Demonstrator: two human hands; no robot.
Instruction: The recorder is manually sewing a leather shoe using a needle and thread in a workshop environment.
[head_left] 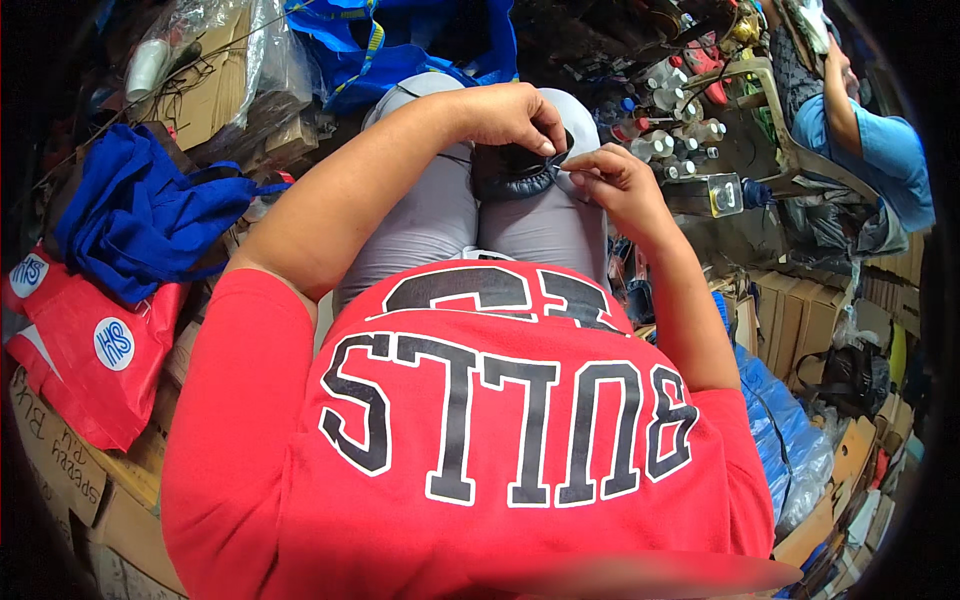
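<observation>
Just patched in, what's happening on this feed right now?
A seated person in a red shirt holds a dark shoe on their lap. The left hand grips it from above, while the right hand pinches at its edge with the fingers. Bottles and bags lie around.

Lap in grey trousers [430, 215] carries dark shoe [512, 170] at knees.

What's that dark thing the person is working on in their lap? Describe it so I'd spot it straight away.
Start at the grey-trousered knees above the red shirt. Resting between them is a dark shoe, with the left hand gripping it from above and the right hand pinching at its edge. It is the only thing both hands touch, unlike the bottles beyond.
</observation>
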